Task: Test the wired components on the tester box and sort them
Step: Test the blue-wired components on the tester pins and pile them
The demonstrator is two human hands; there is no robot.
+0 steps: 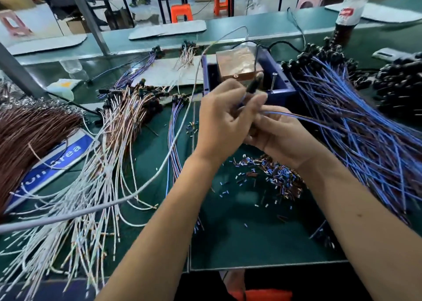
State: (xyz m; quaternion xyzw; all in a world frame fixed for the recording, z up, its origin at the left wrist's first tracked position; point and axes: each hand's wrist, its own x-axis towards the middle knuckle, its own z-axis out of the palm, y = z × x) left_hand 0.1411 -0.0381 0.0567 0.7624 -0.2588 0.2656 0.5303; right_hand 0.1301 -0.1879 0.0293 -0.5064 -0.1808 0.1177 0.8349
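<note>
One blue-wired component (pixel 252 88) was held in front of the tester box (pixel 277 77), its dark head up near the box's copper-coloured block (pixel 236 64). The left hand (pixel 222 122) had its fingers curled round the component just below the head; the right hand (pixel 277 133) pinched its blue wires lower down, fingers closed on them. The two hands touched each other above the mat (pixel 239 239).

To the right lay one large heap of blue-wired parts (pixel 356 122), too many to count, with a pile of black heads (pixel 402 86) beyond it. To the left lay a heap of white-wired parts (pixel 109 154), a small purple-wired bunch (pixel 174 141) and one brown bundle (pixel 25 136) over a blue sign (pixel 59 163). One long grey cable (pixel 159 170) arced from the box to the left edge. Cut sleeve bits (pixel 278 177) littered the mat under the wrists.

The bench was dark green. One bottle (pixel 350 15) stood at its far right. Behind it were two orange stools (pixel 181 12) and a pale floor.
</note>
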